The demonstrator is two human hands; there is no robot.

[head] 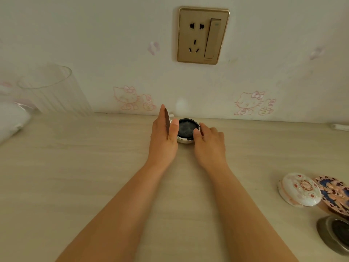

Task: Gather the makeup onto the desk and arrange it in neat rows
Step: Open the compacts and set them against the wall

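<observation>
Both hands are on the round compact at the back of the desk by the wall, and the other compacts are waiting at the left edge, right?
Not quite. In the head view the other compacts sit at the desk's right edge. Otherwise correct: left hand and right hand flank the round compact by the wall.

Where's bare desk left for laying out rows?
Widest bare patch: left of the forearms, between the left hand and the ribbed glass. A narrower strip lies right of the right hand, along the wall. Crowded: right edge, where the floral compact, patterned compact and metal grommet cluster.
</observation>
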